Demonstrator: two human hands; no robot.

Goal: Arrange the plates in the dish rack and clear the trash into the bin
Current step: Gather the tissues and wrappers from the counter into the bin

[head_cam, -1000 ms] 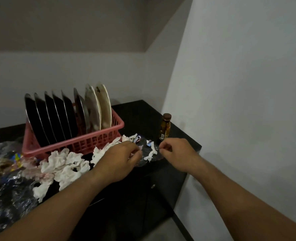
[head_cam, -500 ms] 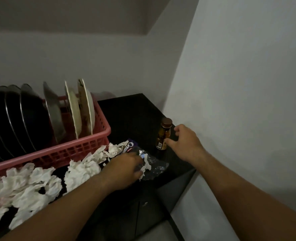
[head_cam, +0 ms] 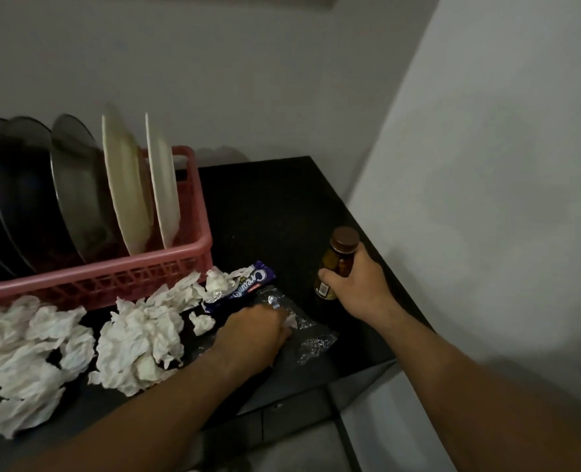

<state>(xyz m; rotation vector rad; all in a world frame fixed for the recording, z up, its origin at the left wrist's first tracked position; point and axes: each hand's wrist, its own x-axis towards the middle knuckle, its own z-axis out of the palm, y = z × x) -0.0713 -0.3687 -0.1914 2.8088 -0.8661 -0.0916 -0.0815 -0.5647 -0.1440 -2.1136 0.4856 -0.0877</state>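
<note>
A pink dish rack (head_cam: pixel 166 264) stands at the back left of the black counter (head_cam: pixel 272 206), holding several upright plates: dark ones (head_cam: pixel 20 192) on the left, two cream ones (head_cam: pixel 129 185) on the right. Crumpled white tissues (head_cam: pixel 139 335) lie in front of the rack. A purple snack wrapper (head_cam: pixel 245 284) lies beside them. My left hand (head_cam: pixel 251 332) grips a clear plastic wrapper (head_cam: pixel 313 338) with a bit of tissue. My right hand (head_cam: pixel 357 284) grips a small brown bottle (head_cam: pixel 336 260) with a brown cap, standing near the counter's right edge.
A grey wall rises just right of the counter, another behind the rack. The counter's front edge drops to cabinet doors (head_cam: pixel 282 424) and the floor below. More tissues (head_cam: pixel 20 362) spread toward the left edge of view. No bin is in sight.
My right hand has moved from beside the bottle to closing around it. My left hand stays on the wrapper pile. The view has moved closer and shifted right.
</note>
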